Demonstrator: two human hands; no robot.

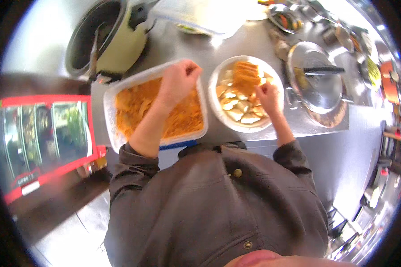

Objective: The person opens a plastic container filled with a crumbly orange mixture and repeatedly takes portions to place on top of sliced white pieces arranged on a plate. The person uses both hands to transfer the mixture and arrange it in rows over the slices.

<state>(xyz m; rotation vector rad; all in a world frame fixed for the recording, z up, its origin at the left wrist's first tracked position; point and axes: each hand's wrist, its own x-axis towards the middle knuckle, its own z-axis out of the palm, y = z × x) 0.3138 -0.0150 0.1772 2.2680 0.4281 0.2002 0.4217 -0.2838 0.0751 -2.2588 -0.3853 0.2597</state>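
from my remote seat i see the left hand (180, 80) curled over the tub (109, 120) of orange crumbs, contents hidden; the right hand (270, 96), apart from it, bends fingers against an orange slab (246, 76) in the round bowl (214, 95); grip unclear.

Open counter (171, 46) runs beyond tub (204, 111) and bowl (214, 100); the pot (128, 46) blocks left.

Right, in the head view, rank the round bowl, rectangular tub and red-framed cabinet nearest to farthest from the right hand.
1. Round bowl: right hand is over it.
2. Rectangular tub: left of the bowl.
3. Red-framed cabinet: far left.
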